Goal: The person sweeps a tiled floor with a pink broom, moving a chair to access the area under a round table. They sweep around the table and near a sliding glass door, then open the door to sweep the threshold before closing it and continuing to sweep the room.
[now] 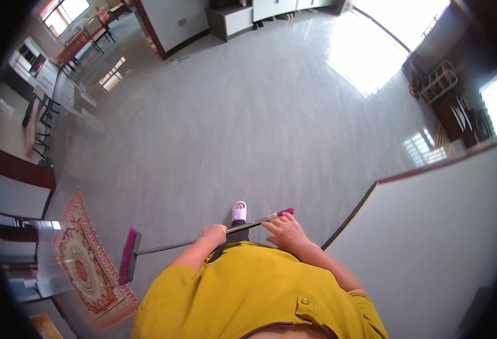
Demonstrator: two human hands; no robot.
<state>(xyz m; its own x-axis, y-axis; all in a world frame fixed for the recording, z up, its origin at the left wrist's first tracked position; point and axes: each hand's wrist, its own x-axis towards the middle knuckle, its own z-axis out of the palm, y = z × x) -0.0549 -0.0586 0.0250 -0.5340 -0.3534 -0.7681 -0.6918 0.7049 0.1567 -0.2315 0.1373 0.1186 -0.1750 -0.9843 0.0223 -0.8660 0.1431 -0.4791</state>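
Note:
A broom (175, 245) with a grey metal handle lies slantwise across the front of my body. Its purple-bristled head (129, 257) is off to the left, by the patterned rug, and the pink grip end points right. My left hand (214, 233) is wrapped round the middle of the handle. Close to the pink end, my right hand (287, 231) holds the handle from above, its fingers bent over it; the thumb is hard to see. One foot in a pink slipper (239, 211) shows just beyond the handle.
The red and cream rug (84, 265) lies at the left. A white half-wall (429, 226) with a dark edge rises at my right. Farther off are a low cabinet (234, 22), a rack (439, 82) at the right, and a table with chairs (76, 45) in another room. Grey shiny floor (220, 124) stretches ahead.

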